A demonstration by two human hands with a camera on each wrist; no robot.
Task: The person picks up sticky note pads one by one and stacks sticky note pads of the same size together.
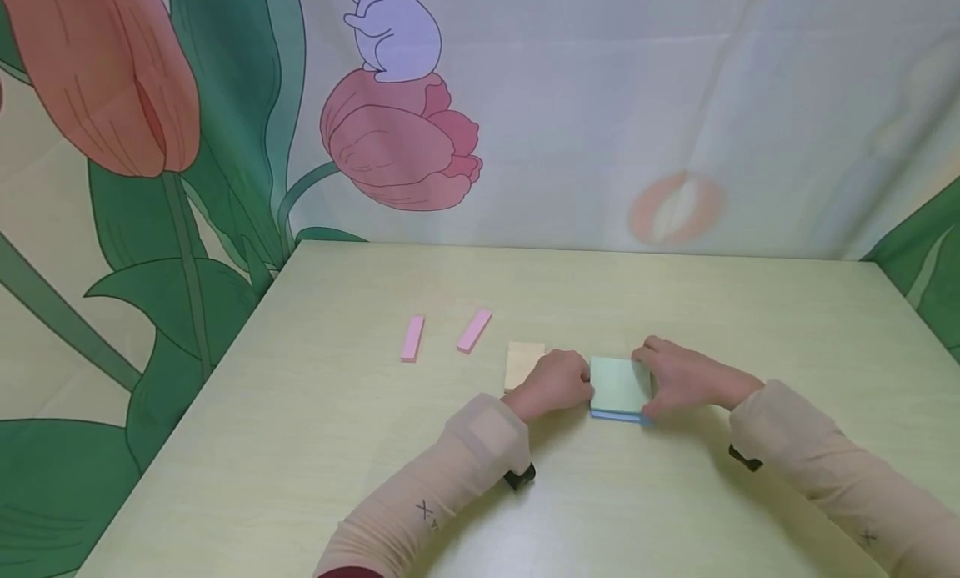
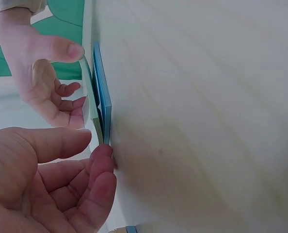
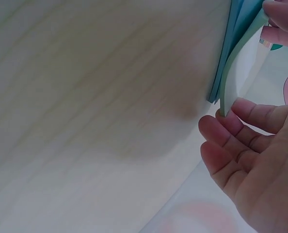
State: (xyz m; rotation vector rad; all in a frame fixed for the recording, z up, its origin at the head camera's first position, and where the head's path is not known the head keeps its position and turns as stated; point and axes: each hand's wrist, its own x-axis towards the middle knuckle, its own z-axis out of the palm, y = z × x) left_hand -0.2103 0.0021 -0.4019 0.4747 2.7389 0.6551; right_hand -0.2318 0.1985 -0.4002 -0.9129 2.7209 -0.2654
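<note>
A light green sticky note pad [image 1: 619,383] lies over a blue sticky note pad [image 1: 611,415], whose front edge shows below it. My left hand [image 1: 553,384] pinches the green pad's left edge with thumb and fingertips. At the right edge, my right hand [image 1: 686,376] holds the same pad, its thumb near the front corner and fingers near the back one. Seen from the right wrist, the green pad [image 3: 229,73] bends slightly, and a narrow gap parts it from the blue pad [image 3: 221,63] at one end. A pale yellow pad [image 1: 522,361] lies partly behind my left hand.
Two pink strip pads [image 1: 412,339] [image 1: 474,331] lie apart on the table, left of the yellow one. The pale wooden table [image 1: 675,511] reaches back to a curtain [image 1: 570,128] printed with flowers.
</note>
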